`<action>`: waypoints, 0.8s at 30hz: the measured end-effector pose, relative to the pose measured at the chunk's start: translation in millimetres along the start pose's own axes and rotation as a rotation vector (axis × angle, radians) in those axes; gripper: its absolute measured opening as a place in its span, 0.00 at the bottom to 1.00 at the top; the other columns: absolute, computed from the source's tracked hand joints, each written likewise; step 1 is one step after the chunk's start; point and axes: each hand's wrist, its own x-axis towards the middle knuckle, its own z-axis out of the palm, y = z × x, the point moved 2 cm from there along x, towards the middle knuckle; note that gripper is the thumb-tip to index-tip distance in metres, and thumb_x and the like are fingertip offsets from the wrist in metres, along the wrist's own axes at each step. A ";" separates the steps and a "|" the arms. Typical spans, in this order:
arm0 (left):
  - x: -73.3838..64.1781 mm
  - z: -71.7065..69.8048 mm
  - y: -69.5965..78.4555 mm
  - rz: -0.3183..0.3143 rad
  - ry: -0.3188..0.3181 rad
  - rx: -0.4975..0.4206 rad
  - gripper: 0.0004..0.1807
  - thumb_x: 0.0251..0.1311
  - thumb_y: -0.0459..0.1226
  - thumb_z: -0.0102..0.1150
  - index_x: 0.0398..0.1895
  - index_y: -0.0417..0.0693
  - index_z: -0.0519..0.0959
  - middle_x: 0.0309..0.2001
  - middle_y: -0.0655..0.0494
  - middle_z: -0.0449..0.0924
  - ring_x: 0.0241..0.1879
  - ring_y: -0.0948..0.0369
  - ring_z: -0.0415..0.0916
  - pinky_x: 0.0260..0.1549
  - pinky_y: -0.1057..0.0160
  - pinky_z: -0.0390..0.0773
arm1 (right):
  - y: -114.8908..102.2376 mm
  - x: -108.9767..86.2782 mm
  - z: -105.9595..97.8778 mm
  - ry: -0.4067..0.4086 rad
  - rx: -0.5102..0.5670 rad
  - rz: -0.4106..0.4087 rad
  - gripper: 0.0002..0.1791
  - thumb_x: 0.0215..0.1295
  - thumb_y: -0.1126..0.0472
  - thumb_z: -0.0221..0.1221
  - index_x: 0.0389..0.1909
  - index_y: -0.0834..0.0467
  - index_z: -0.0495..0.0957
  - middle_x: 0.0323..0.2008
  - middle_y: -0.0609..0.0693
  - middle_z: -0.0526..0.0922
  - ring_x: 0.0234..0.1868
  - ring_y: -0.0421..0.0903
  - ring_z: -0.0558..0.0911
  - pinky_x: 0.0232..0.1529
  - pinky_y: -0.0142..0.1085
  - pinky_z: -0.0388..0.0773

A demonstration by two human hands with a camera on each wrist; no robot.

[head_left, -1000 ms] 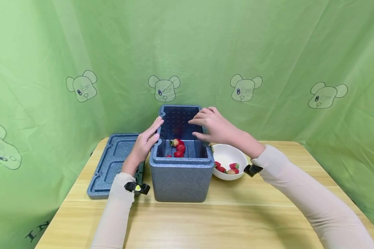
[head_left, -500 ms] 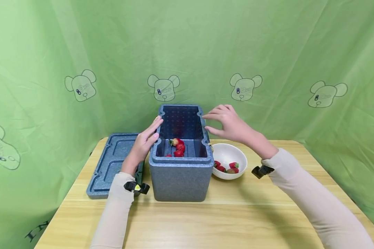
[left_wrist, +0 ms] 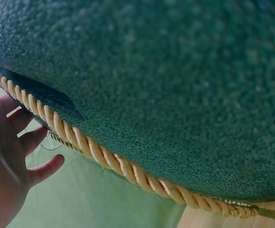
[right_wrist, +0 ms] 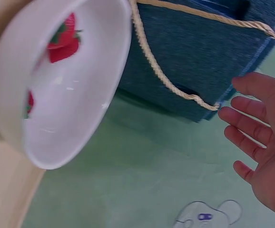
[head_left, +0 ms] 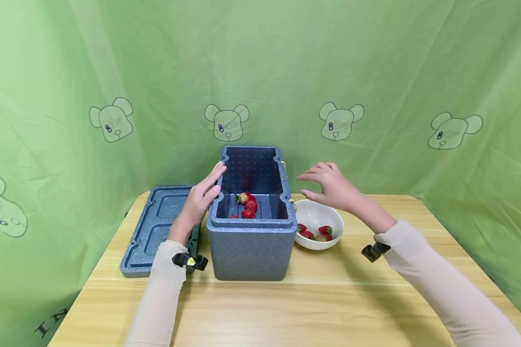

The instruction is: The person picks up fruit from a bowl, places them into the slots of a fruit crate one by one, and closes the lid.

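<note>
A blue-grey foam box [head_left: 252, 255] with no lid on it stands in the middle of the table, and several strawberries [head_left: 249, 206] lie on its floor. My left hand [head_left: 198, 200] rests against the box's left side with its fingers extended; the left wrist view shows a twisted rope [left_wrist: 121, 166] along that side. My right hand [head_left: 335, 187] hovers past the box's right side, behind and above a white bowl [head_left: 316, 212], with bent fingers and nothing between them. Several strawberries [head_left: 323, 233] are in the bowl, which the right wrist view shows close up.
The box's lid [head_left: 158, 231] lies flat on the wooden table [head_left: 260, 313], left of the box and partly behind my left forearm. A rope [right_wrist: 159, 71] hangs along the box's right side. Green cloth [head_left: 278, 58] printed with bear heads surrounds the table.
My right hand has moved right, from over the box's opening to beyond its right side, and has come down a little. My left hand, the box and the bowl stay where they were.
</note>
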 end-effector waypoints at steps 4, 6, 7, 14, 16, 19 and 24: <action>0.2 0.0 0.1 0.002 0.005 0.008 0.29 0.75 0.40 0.43 0.78 0.48 0.63 0.81 0.51 0.55 0.81 0.52 0.51 0.80 0.51 0.52 | 5.0 -8.4 12.8 -0.045 -0.005 0.007 0.19 0.60 0.60 0.70 0.52 0.61 0.86 0.49 0.57 0.88 0.54 0.58 0.79 0.61 0.59 0.67; 0.3 0.1 -0.1 0.002 0.006 0.010 0.29 0.75 0.40 0.43 0.78 0.48 0.63 0.81 0.50 0.55 0.81 0.52 0.51 0.80 0.52 0.52 | 7.5 -12.1 19.1 -0.065 -0.012 0.005 0.18 0.60 0.60 0.70 0.51 0.61 0.86 0.49 0.57 0.88 0.54 0.58 0.79 0.60 0.59 0.67; 0.5 0.2 -0.1 0.004 0.007 0.010 0.29 0.75 0.40 0.43 0.78 0.48 0.63 0.81 0.50 0.55 0.81 0.51 0.51 0.80 0.52 0.52 | 8.9 -13.8 22.1 -0.073 -0.017 0.002 0.18 0.60 0.60 0.70 0.51 0.61 0.86 0.48 0.57 0.88 0.54 0.58 0.79 0.60 0.59 0.68; 0.3 0.4 -0.4 0.011 0.007 -0.003 0.29 0.75 0.37 0.43 0.78 0.47 0.64 0.80 0.49 0.55 0.81 0.51 0.50 0.80 0.51 0.51 | 17.6 -25.2 42.8 -0.119 -0.036 -0.027 0.17 0.55 0.62 0.72 0.47 0.63 0.87 0.45 0.58 0.88 0.51 0.58 0.80 0.55 0.59 0.70; 0.3 0.5 -0.8 0.010 0.005 -0.004 0.29 0.76 0.37 0.44 0.78 0.46 0.63 0.81 0.49 0.55 0.81 0.50 0.50 0.80 0.52 0.51 | 19.3 -28.0 48.2 -0.142 -0.040 -0.025 0.18 0.54 0.62 0.73 0.46 0.63 0.87 0.44 0.57 0.88 0.50 0.58 0.81 0.54 0.58 0.70; 0.3 0.3 -0.8 0.013 0.005 0.000 0.29 0.75 0.37 0.44 0.78 0.46 0.63 0.80 0.49 0.55 0.81 0.50 0.50 0.80 0.52 0.51 | 20.7 -31.4 55.7 -0.171 -0.058 -0.038 0.18 0.53 0.62 0.74 0.46 0.62 0.87 0.44 0.56 0.89 0.49 0.57 0.81 0.53 0.57 0.71; 0.6 0.0 -0.1 0.015 0.016 0.009 0.29 0.75 0.38 0.43 0.78 0.47 0.64 0.80 0.49 0.56 0.81 0.53 0.51 0.79 0.51 0.52 | 23.5 -33.5 68.2 -0.197 -0.059 -0.072 0.18 0.52 0.62 0.75 0.45 0.62 0.88 0.43 0.55 0.90 0.48 0.56 0.82 0.50 0.55 0.71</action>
